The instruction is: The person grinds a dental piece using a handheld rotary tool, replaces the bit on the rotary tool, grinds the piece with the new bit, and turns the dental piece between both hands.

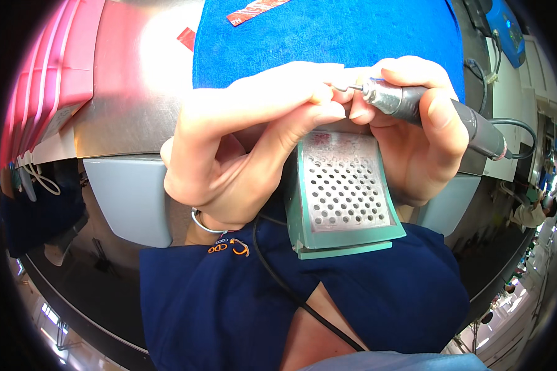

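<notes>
In the head view, the left hand pinched a small shiny piece against the tip of a black handpiece gripped by the right hand — both drawn close, apparently for steadiness — near a perforated green box.

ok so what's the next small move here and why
I'd probably steady the left hand before moving the black tool any closer: its thin tip is right by the left fingers, and whatever they may be pinching is too small to make out. The right hand grips the tool.
</notes>
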`<act>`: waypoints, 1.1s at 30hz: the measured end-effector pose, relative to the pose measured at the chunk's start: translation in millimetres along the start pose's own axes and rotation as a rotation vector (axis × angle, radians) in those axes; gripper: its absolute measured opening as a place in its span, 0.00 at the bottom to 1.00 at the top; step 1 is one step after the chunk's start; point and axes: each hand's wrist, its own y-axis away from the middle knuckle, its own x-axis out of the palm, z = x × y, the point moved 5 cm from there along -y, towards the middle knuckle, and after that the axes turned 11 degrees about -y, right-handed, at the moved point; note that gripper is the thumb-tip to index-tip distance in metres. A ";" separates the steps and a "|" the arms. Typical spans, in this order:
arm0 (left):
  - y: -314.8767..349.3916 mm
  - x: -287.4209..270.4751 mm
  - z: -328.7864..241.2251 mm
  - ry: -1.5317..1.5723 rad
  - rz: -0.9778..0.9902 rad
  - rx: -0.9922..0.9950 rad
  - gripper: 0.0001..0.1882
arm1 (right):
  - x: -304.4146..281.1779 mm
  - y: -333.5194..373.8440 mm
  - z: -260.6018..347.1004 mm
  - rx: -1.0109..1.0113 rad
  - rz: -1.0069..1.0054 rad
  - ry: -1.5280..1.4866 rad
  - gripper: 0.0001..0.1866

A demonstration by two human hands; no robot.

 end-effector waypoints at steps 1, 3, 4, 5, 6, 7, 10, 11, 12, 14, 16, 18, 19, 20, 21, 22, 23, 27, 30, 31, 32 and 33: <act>-0.4 0.6 -0.7 0.032 -0.019 0.002 0.17 | -0.1 -0.6 -0.1 -0.003 0.000 0.018 0.22; -0.6 0.9 -0.7 0.063 -0.037 0.005 0.16 | -1.2 -2.7 -1.3 -0.008 0.030 0.041 0.22; -0.1 0.6 -0.1 0.076 -0.048 0.006 0.15 | -0.8 -2.7 -1.0 -0.010 0.041 0.049 0.22; 0.1 0.4 0.7 0.088 -0.059 0.006 0.15 | -0.5 -3.4 -1.4 -0.006 0.043 0.049 0.21; -0.4 1.1 3.1 0.089 -0.057 0.006 0.15 | -0.5 -4.0 -2.2 -0.005 0.042 0.049 0.21; -1.3 1.6 4.8 0.112 -0.057 0.037 0.15 | -1.5 -4.0 -1.8 -0.004 0.041 0.050 0.21; -0.8 1.6 2.7 0.140 -0.064 0.052 0.14 | -2.3 -3.8 -0.3 0.008 0.039 0.088 0.21; -1.0 1.2 2.2 0.143 -0.068 0.044 0.14 | -1.1 -3.6 0.4 0.009 0.062 0.093 0.21; -0.7 1.1 3.0 0.144 -0.071 0.029 0.14 | -1.5 -4.0 -0.4 0.014 0.072 0.094 0.21; -1.4 0.5 3.9 0.130 -0.078 0.030 0.13 | -2.9 -4.7 -0.7 0.018 0.086 0.099 0.21; -1.7 0.3 5.1 0.136 -0.067 0.036 0.13 | -3.4 -4.7 -1.6 0.018 0.086 0.104 0.21; -1.8 0.0 4.6 0.144 -0.057 0.042 0.13 | -3.2 -4.9 -1.8 0.010 0.085 0.126 0.21; -1.4 -0.5 4.0 0.145 -0.051 0.034 0.13 | -3.5 -4.5 -1.9 0.009 0.086 0.133 0.21; -1.2 -0.5 4.3 0.145 -0.049 0.030 0.13 | -5.6 -3.8 -2.8 0.026 0.101 0.087 0.21; -1.2 0.1 4.6 0.146 -0.046 0.025 0.14 | -5.5 -3.3 -2.8 0.033 0.106 0.065 0.21; -1.4 1.3 5.4 0.176 -0.042 0.041 0.14 | -5.1 -3.1 -3.1 0.040 0.112 0.043 0.21; -1.4 1.2 5.4 0.191 -0.041 0.048 0.14 | -2.9 -3.4 -2.7 0.027 0.094 0.054 0.21; -1.2 -1.0 5.7 0.163 -0.026 0.045 0.14 | -3.7 -3.0 -3.3 0.044 0.121 -0.006 0.21; -0.5 -0.1 6.1 0.169 -0.014 0.057 0.15 | -3.5 -3.2 -2.8 0.049 0.091 0.037 0.21; -1.1 -0.4 4.2 0.152 -0.008 0.047 0.15 | -4.4 -3.4 -2.7 0.047 0.076 0.057 0.20; -1.5 -0.5 2.8 0.143 -0.004 0.042 0.15 | -5.9 -3.3 -4.5 0.047 0.113 -0.017 0.21; -1.5 -0.4 2.0 0.135 -0.001 0.037 0.15 | -5.7 -2.8 -4.8 0.047 0.131 -0.053 0.21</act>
